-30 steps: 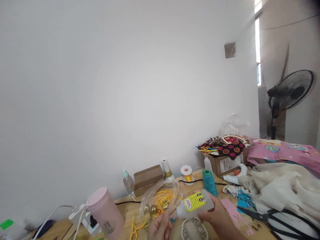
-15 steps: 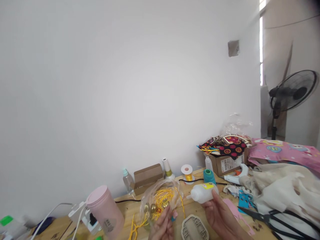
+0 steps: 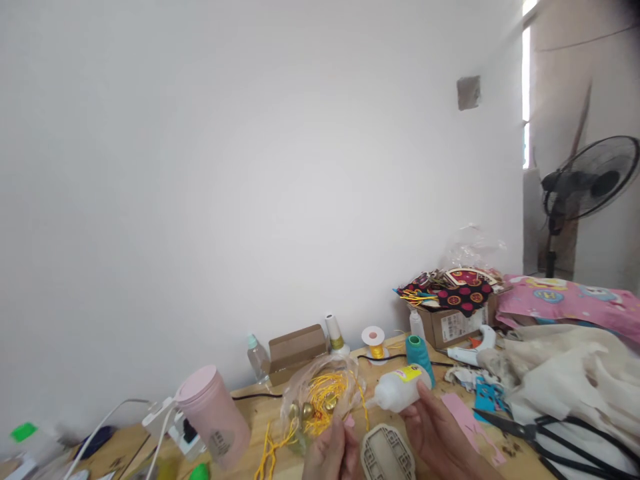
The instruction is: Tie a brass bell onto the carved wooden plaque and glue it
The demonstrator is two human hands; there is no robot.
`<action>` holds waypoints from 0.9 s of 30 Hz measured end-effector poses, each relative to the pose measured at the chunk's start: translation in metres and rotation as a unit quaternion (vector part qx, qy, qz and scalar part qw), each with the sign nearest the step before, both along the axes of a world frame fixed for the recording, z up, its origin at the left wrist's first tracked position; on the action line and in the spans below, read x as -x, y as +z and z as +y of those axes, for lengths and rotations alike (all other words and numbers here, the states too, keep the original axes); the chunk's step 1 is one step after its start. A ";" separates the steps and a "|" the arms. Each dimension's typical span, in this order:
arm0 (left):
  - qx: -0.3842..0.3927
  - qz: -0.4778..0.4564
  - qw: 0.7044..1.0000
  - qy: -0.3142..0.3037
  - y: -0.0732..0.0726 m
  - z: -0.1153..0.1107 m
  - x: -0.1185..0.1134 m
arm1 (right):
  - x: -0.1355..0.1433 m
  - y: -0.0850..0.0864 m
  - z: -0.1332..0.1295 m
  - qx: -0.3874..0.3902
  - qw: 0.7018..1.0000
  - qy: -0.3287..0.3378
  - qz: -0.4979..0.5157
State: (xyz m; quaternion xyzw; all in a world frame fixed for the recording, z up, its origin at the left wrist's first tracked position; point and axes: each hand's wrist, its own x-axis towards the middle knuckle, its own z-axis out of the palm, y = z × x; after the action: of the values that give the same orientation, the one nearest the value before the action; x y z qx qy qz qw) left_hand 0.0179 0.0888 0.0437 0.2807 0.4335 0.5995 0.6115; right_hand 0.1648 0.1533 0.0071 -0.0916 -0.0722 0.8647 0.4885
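In my right hand [image 3: 433, 427] is a white glue bottle [image 3: 400, 390] with a yellow label, tipped so its narrow nozzle points left and slightly down. My left hand [image 3: 333, 453] is closed in a pinch at the bottom of the view, left of the nozzle. A small pink piece [image 3: 351, 421] shows at its fingertips; the fingers hide the rest of it. Between and below my hands lies a pale wooden lattice frame [image 3: 387, 453]. Just beyond my left hand sits a clear plastic bag [image 3: 295, 387] with yellow cords [image 3: 327, 387] and several gold bells [image 3: 307, 410].
Black scissors [image 3: 535, 433], pink scraps [image 3: 463, 420] and beige cloth [image 3: 555, 367] lie on the right. A teal thread cone [image 3: 419, 357] stands behind the bottle, near a cardboard box [image 3: 460, 327]. On the left is a pink canister [image 3: 215, 413] beside white cables [image 3: 100, 427].
My left hand has shifted slightly right and turned, with its thumb now more toward me. The bottle has moved a little left and its nozzle dips lower, closer to the left hand.
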 end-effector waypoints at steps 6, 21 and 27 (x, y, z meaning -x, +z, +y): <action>0.021 -0.005 0.999 -0.024 0.017 0.003 -0.019 | 0.003 0.002 -0.006 -0.018 0.997 -0.028 -0.067; -0.055 -0.039 0.994 0.084 0.012 0.008 -0.031 | 0.013 -0.004 -0.009 0.009 1.000 0.001 -0.004; -0.051 0.055 0.991 0.107 0.001 0.005 -0.027 | 0.016 -0.010 -0.007 0.006 1.000 0.006 0.021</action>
State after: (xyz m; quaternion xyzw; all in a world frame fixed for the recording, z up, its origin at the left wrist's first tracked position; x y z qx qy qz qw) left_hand 0.0450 0.0937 0.0449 0.2962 0.4623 0.6665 0.5042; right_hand 0.1488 0.1461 -0.0028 -0.0759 -0.0572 0.8700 0.4838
